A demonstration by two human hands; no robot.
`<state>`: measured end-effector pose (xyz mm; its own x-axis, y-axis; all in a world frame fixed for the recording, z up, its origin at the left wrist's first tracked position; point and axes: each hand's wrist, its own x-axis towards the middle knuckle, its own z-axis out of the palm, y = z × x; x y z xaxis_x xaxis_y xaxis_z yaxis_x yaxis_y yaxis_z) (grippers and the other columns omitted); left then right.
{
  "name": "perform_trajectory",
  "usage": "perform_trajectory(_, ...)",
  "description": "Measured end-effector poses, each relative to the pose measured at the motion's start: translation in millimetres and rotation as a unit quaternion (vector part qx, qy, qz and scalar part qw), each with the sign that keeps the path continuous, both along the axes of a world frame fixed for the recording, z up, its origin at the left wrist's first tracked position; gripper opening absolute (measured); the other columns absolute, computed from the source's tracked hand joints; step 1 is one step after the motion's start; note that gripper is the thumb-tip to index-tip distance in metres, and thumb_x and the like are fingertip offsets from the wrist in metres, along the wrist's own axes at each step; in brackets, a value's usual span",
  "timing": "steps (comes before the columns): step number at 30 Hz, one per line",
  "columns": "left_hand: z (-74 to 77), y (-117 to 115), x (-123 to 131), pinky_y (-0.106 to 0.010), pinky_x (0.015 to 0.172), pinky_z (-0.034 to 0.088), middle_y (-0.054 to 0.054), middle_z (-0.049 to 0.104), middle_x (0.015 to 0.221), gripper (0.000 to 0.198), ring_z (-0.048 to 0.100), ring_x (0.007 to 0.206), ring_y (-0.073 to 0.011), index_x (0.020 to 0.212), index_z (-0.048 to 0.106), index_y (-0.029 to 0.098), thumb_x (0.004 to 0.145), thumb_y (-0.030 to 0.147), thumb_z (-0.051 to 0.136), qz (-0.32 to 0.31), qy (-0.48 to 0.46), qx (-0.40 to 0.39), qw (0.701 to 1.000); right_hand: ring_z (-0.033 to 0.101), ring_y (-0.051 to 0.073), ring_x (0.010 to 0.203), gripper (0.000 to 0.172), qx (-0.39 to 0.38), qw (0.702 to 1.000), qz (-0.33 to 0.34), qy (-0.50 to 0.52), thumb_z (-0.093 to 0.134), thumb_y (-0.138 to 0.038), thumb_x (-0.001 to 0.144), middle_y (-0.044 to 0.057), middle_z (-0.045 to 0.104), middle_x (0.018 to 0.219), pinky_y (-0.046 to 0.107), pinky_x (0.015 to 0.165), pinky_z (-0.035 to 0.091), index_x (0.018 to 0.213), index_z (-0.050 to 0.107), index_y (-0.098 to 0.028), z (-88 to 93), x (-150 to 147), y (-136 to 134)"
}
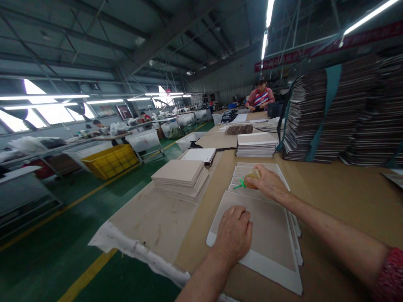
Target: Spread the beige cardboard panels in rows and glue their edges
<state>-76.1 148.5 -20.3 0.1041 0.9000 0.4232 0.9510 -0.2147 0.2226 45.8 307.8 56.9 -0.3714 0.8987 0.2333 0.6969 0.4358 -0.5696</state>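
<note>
My right hand (266,181) is wrapped round a yellowish bottle (252,178) with a green nozzle, tilted over the far sheets of a fanned row. Those boards overlap one another, beige with white borders. Resting on the nearest beige board (270,226) is my left hand (234,233), its fingers curled and pressed together; whatever may be under them is hidden. A stack of beige boards (179,173) lies left of the row.
White-edged boards (256,146) are stacked beyond the row, with a white-topped pile (200,155) to their left. Tall strapped stacks (327,109) stand at right. A person (260,97) is at the table's far end. A yellow bin (110,161) stands on the floor.
</note>
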Motion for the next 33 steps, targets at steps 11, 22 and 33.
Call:
perform_trajectory(11, 0.6, 1.3, -1.4, -0.042, 0.103, 0.048, -0.008, 0.063, 0.116, 0.016, 0.055, 0.11, -0.0249, 0.107, 0.064, 0.017, 0.092, 0.016, 0.057, 0.004, 0.003, -0.006, 1.0, 0.053, 0.021, 0.068, 0.036, 0.019, 0.996, -0.003, -0.093, 0.053, -0.054, 0.081, 0.005, 0.062, 0.081, 0.03, 0.057, 0.027, 0.098, 0.056, -0.023, 14.3, 35.3, 10.5)
perform_trajectory(22, -2.1, 3.2, -2.8, -0.043, 0.104, 0.048, -0.008, 0.062, 0.117, 0.018, 0.055, 0.111, -0.0246, 0.108, 0.063, 0.016, 0.092, 0.014, 0.058, 0.002, 0.007, -0.001, 1.0, 0.058, 0.024, 0.067, 0.037, -0.012, 0.995, -0.046, -0.093, 0.057, -0.057, 0.079, 0.003, 0.065, 0.078, 0.031, 0.056, 0.032, 0.098, 0.059, -0.025, 14.6, 99.1, 16.7)
perform_trajectory(33, -2.4, 2.9, -2.0, -0.044, 0.105, 0.047, -0.01, 0.062, 0.119, 0.019, 0.054, 0.113, -0.0253, 0.11, 0.062, 0.015, 0.092, 0.014, 0.056, -0.006, 0.007, 0.003, 1.0, 0.062, 0.027, 0.074, 0.04, -0.037, 0.99, -0.088, -0.102, 0.056, -0.061, 0.08, 0.005, 0.068, 0.081, 0.033, 0.062, 0.037, 0.1, 0.059, -0.027, 14.2, 139.7, 10.2)
